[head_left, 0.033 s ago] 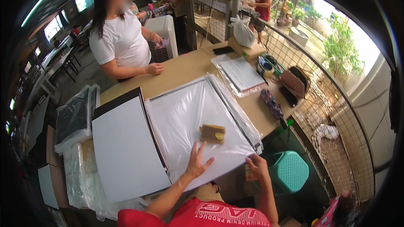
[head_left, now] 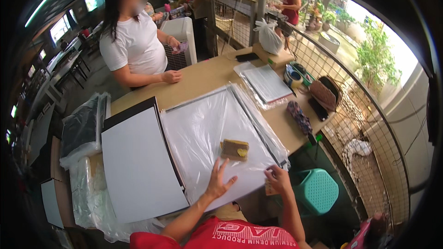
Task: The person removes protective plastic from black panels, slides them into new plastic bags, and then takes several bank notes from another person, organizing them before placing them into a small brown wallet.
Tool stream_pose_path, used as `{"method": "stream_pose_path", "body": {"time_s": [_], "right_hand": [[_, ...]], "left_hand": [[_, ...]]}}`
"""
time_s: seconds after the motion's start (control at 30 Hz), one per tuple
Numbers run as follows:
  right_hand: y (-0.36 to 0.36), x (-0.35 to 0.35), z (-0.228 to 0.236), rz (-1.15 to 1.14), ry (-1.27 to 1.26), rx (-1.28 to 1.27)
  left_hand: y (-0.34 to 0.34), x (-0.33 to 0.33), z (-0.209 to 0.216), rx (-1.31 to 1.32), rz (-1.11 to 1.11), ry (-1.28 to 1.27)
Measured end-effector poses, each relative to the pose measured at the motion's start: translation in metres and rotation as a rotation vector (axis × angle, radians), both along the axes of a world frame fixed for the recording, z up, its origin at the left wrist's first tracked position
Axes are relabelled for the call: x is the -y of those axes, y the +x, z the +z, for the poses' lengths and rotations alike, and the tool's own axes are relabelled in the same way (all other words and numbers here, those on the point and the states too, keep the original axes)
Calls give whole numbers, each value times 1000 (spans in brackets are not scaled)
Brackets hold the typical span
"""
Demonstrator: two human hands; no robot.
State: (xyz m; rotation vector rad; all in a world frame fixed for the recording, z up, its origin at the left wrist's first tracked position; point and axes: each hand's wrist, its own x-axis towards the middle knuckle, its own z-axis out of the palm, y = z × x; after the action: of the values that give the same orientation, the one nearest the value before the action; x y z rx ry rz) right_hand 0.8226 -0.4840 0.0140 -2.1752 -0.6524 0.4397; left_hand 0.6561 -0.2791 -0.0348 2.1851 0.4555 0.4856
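A small brown wallet with a yellow heart and yellow edging lies on a clear plastic-wrapped white board. My left hand is open, fingers spread, its fingertips just at the wallet's near edge. At the board's near right corner, my right hand has curled fingers. A small orange-tan piece of paper shows under it, apparently held in the palm; the hand partly hides it. Left of the wrapped board lies a plain white board with a black border along its edges.
Across the table stands a person in white, purple paper in hand. Plastic-wrapped black sheets lie at left. At right are a folded umbrella, a brown bag, tape and a green stool. Wire mesh bounds the right side.
My right hand has shifted slightly left, its fingers lifting at the board's corner, and the orange-tan paper moved with it. My left hand stays near the wallet.
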Motion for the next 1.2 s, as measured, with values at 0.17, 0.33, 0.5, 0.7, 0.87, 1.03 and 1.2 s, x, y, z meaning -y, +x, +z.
{"method": "stream_pose_path", "body": {"time_s": [0.17,0.33,0.5,0.7,0.87,1.03,1.2], "right_hand": [[45,-128,6,304,-129,394],[58,-157,-20,443,-419,310],[68,-155,-28,480,-359,351],[89,-160,-32,592,-278,249],[117,-149,-37,600,-138,108],[154,-145,-14,402,94,38],[149,-163,61,645,199,44]], "left_hand": [[9,11,13,-48,-78,-146],[8,-13,44,-259,-364,-243],[4,-40,77,-303,-351,-375],[24,-38,79,-321,42,-269],[15,-11,6,-514,-80,65],[45,2,58,-142,32,10],[137,-41,94,316,406,-154]]}}
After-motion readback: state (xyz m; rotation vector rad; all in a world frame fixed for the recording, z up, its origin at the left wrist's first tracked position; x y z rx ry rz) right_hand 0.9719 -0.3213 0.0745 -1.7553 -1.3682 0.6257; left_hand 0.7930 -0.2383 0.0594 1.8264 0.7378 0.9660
